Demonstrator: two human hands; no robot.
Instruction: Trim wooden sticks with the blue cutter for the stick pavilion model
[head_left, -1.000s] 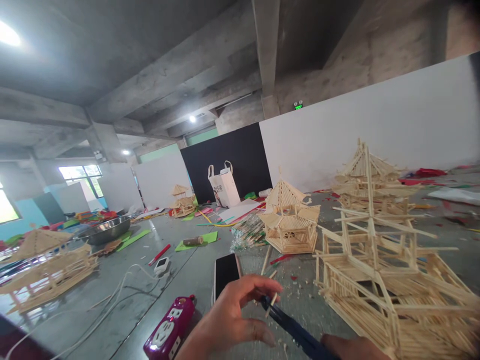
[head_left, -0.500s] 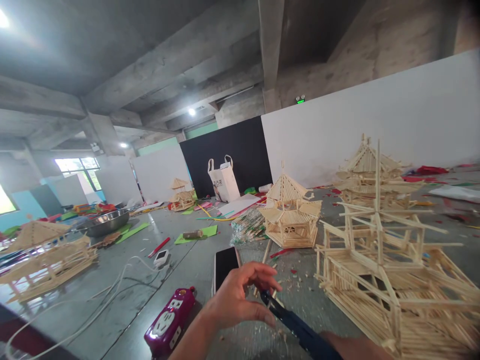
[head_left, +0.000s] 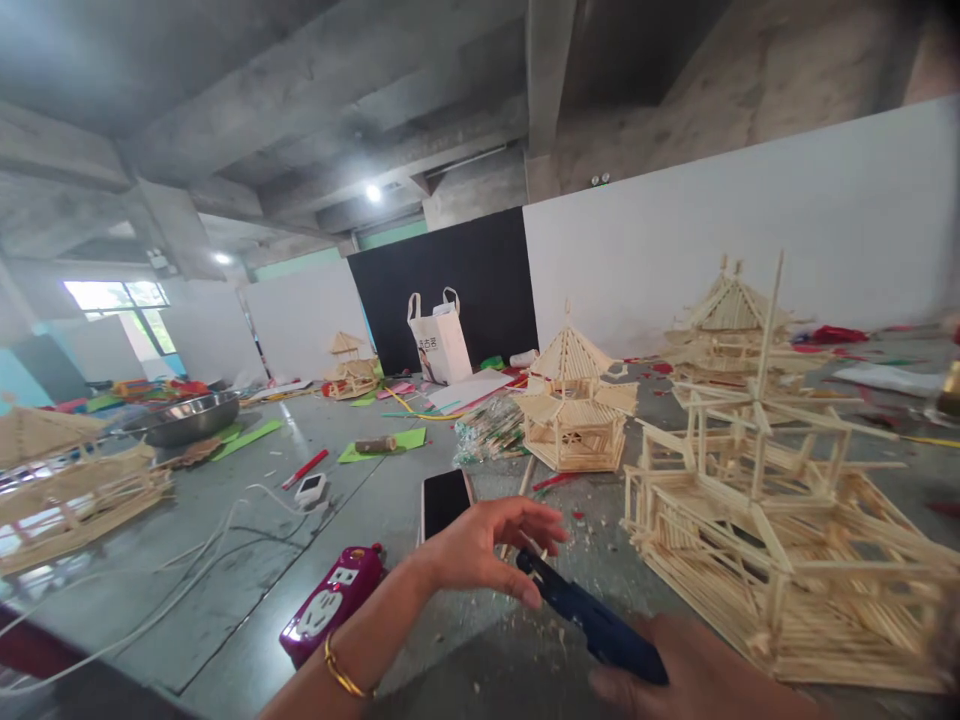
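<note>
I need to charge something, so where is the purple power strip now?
In the head view, the purple power strip lies on the grey floor at lower left of centre, just left of the left hand and near the black phone.

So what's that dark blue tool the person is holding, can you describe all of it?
The dark blue tool looks like a pair of cutters or pliers with smooth, plastic-looking handles, though its exact type is hard to tell. It lies slanted, its narrow dark tip up and to the left, its handles down to the right. The right hand wraps the handle end, hiding it. The left hand curls over the tip, its fingers right beside it. Small wood crumbs lie on the grey floor beneath.
</note>
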